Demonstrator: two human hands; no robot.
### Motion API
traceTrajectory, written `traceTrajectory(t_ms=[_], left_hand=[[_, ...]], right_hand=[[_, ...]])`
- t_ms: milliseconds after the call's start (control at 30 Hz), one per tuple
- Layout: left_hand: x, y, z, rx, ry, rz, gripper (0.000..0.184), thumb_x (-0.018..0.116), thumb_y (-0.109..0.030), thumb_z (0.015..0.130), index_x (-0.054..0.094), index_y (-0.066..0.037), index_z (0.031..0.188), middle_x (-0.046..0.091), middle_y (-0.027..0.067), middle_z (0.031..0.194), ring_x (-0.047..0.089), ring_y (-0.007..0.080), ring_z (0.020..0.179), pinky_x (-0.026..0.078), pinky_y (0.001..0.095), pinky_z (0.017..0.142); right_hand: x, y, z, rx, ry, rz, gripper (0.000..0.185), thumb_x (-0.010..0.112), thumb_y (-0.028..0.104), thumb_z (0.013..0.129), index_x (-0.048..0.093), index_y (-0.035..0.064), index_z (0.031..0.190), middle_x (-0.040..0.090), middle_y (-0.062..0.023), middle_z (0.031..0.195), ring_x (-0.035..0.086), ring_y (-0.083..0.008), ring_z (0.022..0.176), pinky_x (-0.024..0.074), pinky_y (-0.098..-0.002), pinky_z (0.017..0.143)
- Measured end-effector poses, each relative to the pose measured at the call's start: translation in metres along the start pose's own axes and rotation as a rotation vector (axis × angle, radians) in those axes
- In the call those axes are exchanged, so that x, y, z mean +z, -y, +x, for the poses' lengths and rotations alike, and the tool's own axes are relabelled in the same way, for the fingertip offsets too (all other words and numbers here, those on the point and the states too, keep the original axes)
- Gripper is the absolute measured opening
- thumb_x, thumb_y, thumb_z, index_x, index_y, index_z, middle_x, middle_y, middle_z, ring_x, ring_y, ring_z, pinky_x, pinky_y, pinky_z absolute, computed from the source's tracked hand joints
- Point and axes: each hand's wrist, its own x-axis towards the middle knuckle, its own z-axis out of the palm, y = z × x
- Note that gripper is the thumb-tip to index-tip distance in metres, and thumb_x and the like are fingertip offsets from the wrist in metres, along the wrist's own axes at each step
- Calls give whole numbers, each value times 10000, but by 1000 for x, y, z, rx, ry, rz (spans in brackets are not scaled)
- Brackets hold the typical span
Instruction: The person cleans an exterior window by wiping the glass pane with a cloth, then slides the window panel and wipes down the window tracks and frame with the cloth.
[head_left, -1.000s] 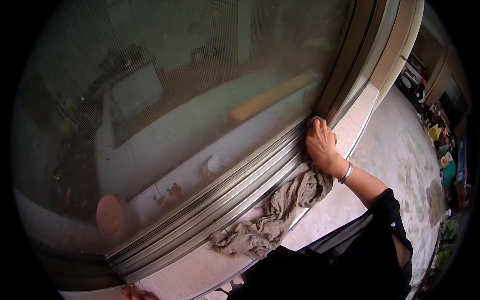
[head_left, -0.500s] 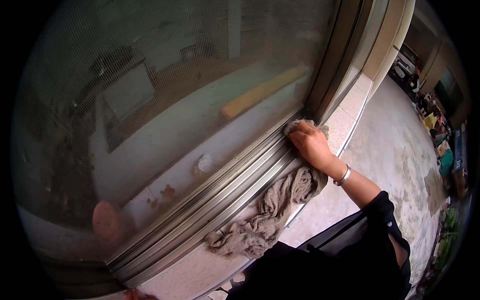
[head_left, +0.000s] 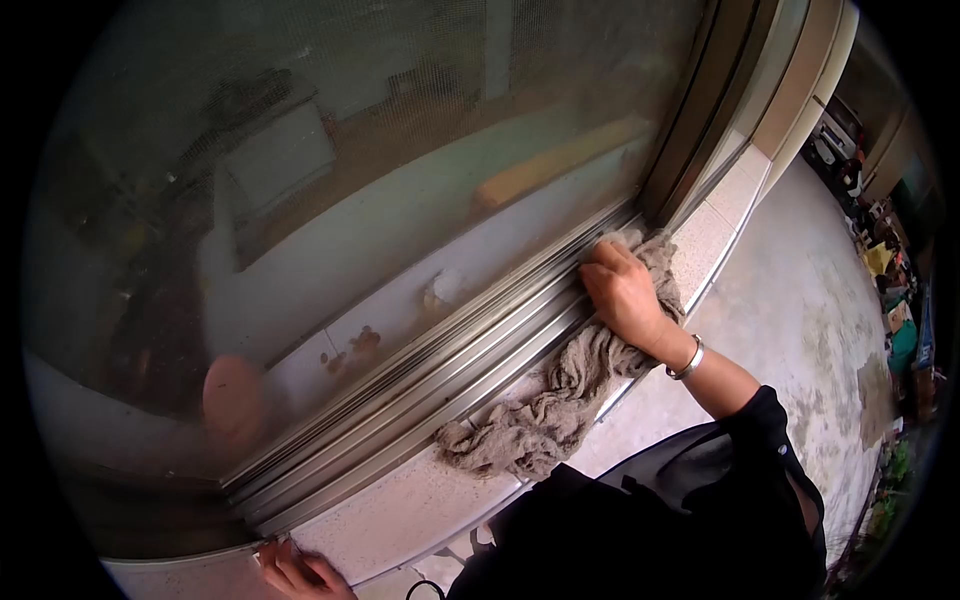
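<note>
Our right hand (head_left: 625, 292) has slid back along the track (head_left: 480, 360), gripping the rag (head_left: 590, 370), likely limp and best bunched; whether our left hand (head_left: 303, 573) holds anything, we cannot tell.

Pale speckled sill, crumpled rag along it

The sill (head_left: 385, 500) runs beside the metal track (head_left: 440, 385); on it the grey-brown rag (head_left: 530, 428) lies in twisted folds alongside the track, its upper part bunched in the right hand (head_left: 625, 292) by the track's right end. The left hand (head_left: 300, 572) is at the sill near the track's left end.
</note>
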Motion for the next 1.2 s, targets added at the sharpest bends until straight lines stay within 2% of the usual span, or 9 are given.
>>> traceTrajectory(t_ms=[100,167,333,433,567,667,900,1067,1200], left_hand=[[2,4,-4,69,-64,4,182,544,-2,826,623,-14,989,553,180,1075,557,322,958,485,422,795],[15,24,-28,-139,55,-125,283,495,-106,849,543,21,1097,462,195,1212,440,376,1146,344,446,974],[14,29,-28,-78,-1,-102,280,490,-84,836,532,28,1088,450,212,1201,430,401,1140,349,471,959],[10,34,-31,-86,26,-118,281,488,-86,836,525,32,1088,437,220,1205,425,403,1135,348,481,951],[12,30,-28,-110,39,-106,283,489,-93,833,522,35,1083,431,223,1206,421,404,1132,350,482,945],[14,30,-28,-102,36,-105,290,492,-100,829,526,37,1082,434,225,1208,420,407,1133,348,485,948],[17,32,-30,-108,12,-107,311,491,-118,823,543,30,1091,441,224,1226,428,395,1134,353,465,957],[17,40,-33,-105,21,-125,305,498,-115,821,544,31,1085,437,215,1225,433,387,1121,360,450,949],[16,26,-27,-178,45,-152,292,492,-120,830,542,27,1077,426,212,1230,431,380,1117,364,442,936]], right_hand=[[5,51,3,-78,63,78,116,575,36,659,609,-3,762,531,-103,830,549,-256,812,507,-337,673],[15,91,3,-99,71,124,148,585,34,639,612,-5,779,537,-101,869,550,-251,826,525,-330,693],[20,135,7,-162,53,300,173,607,18,637,616,-12,807,538,-102,858,573,-233,867,547,-314,701],[20,90,0,-49,-34,317,87,646,13,690,660,3,776,577,-99,836,590,-244,854,543,-317,721],[5,-4,-7,132,-212,-9,80,688,67,722,693,23,789,607,-111,874,610,-270,788,512,-374,684],[4,-32,-10,386,-108,56,82,697,45,702,688,18,778,623,-110,847,629,-271,762,511,-364,687],[0,49,-1,91,-11,283,59,690,48,718,670,18,765,638,-100,816,628,-259,763,522,-349,708],[2,-31,-8,231,-93,97,44,682,42,694,693,29,735,645,-104,780,632,-278,746,521,-369,712],[11,7,-4,170,-69,165,43,676,20,697,677,11,739,641,-100,812,625,-285,744,532,-353,684]])
